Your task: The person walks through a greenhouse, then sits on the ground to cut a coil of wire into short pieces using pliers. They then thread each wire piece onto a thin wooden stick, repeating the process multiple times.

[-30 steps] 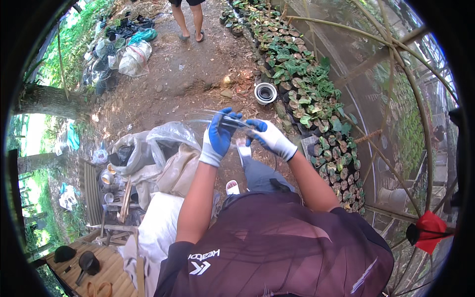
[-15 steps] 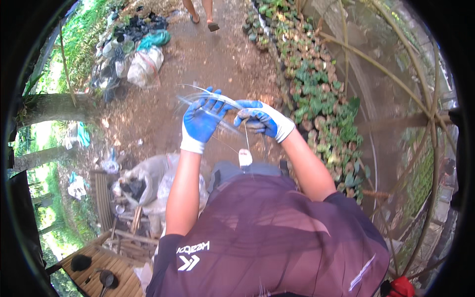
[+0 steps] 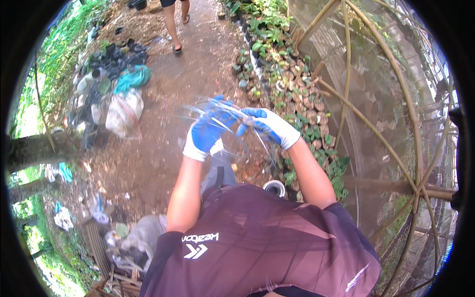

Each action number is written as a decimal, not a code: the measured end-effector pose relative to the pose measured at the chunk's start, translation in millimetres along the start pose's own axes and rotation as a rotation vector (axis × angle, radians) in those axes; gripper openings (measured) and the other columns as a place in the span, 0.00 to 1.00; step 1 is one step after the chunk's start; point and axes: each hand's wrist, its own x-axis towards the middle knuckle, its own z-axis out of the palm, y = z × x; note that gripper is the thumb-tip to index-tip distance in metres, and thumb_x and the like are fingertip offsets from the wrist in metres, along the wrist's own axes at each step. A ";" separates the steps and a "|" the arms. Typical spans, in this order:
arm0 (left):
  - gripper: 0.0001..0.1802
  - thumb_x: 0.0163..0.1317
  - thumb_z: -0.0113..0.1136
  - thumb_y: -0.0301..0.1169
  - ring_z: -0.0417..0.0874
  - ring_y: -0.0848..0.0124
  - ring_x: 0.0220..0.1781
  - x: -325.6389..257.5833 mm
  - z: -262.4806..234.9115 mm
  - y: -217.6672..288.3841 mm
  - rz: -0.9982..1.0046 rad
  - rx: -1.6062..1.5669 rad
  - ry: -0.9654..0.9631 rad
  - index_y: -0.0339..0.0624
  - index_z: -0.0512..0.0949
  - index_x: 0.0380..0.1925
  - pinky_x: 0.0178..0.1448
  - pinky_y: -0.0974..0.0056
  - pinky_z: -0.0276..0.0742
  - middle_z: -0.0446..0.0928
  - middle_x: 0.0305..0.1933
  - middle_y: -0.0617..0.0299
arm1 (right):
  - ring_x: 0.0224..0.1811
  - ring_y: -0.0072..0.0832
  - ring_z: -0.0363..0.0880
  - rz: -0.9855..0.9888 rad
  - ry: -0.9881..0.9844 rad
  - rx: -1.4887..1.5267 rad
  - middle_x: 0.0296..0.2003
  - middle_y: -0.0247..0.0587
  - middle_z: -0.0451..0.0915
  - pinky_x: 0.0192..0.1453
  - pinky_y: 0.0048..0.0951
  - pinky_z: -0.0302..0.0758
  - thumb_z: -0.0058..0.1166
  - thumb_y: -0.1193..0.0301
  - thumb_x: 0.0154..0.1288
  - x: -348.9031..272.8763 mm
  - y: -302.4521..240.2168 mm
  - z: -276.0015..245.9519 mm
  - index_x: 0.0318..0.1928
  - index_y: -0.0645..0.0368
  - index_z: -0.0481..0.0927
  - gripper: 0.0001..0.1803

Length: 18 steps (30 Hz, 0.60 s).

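- Left hand [image 3: 205, 133], in a blue-palmed work glove, is raised in front of the chest with its fingers curled shut on a bundle of thin clear strands [image 3: 217, 116].
- Right hand [image 3: 267, 126], in a matching glove, sits just beside the left, almost touching, and pinches the same bundle from the other side.
- The strands fan out from between the hands in loose loops and arcs, some sweeping left, some hanging down toward the knees. They could be clear line or thin plastic strips; I cannot tell which.
- Handling judgement: very light, springy and slick. The loops look likely to tangle or slip through gloved fingers, so the best hold is where the strands gather, not on the free ends.
- Below the hands, a small round white container [image 3: 273, 188] rests on the ground by the knee.
- To the right, rows of potted seedlings [image 3: 302, 104] line a bent bamboo frame [image 3: 346, 89] covered in mesh.
- To the left, a bare dirt path [image 3: 163, 99] with full plastic bags [image 3: 121, 109] at its edge.
- Far up the path, another person's legs [image 3: 175, 24].
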 end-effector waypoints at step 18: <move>0.30 0.71 0.61 0.29 0.82 0.58 0.65 411.8 -58.2 243.8 -0.022 0.311 0.272 0.35 0.69 0.71 0.65 0.54 0.82 0.79 0.66 0.50 | 0.50 0.22 0.83 -0.378 0.208 0.379 0.53 0.42 0.86 0.54 0.24 0.78 0.61 0.65 0.75 314.7 -164.3 -257.9 0.69 0.55 0.69 0.27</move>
